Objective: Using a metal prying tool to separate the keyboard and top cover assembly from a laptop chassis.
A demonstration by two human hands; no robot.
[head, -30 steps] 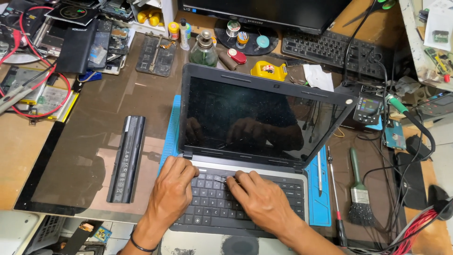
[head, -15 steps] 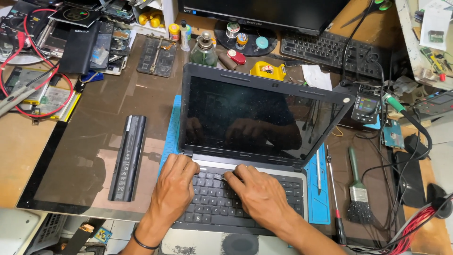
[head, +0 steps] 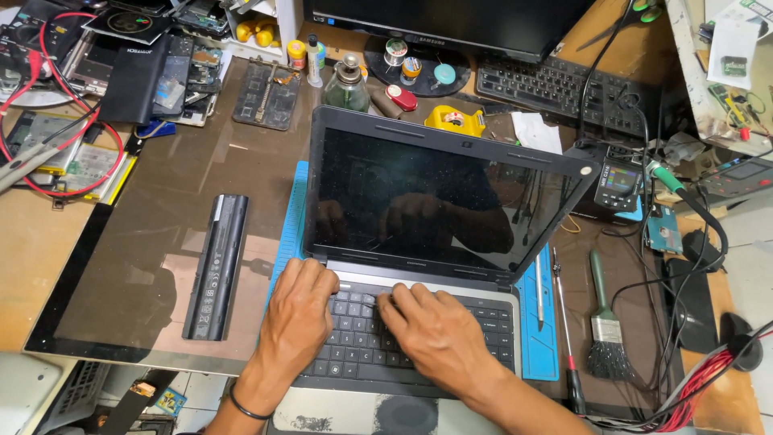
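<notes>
Two bare hands press on the keys of an open dark grey laptop (head: 419, 242) near the front edge of the bench.

The left hand (head: 296, 318) lies flat with fingers a little bent on the top left keys, holding nothing. The right hand (head: 435, 334) lies flat too, fingertips on the top row, gripping nothing. If the hands push too hard, I think a key could pop off or the laptop could slide on the blue mat (head: 541, 322) toward the front edge. A sleeve or wrist could knock the thin screwdriver (head: 564, 322) just beside the mat's right edge. I count one laptop, two hands, one long black battery bar (head: 216, 264) to the left, one green-handled brush (head: 604, 322), and one yellow tape measure (head: 455, 121) behind the screen.
</notes>
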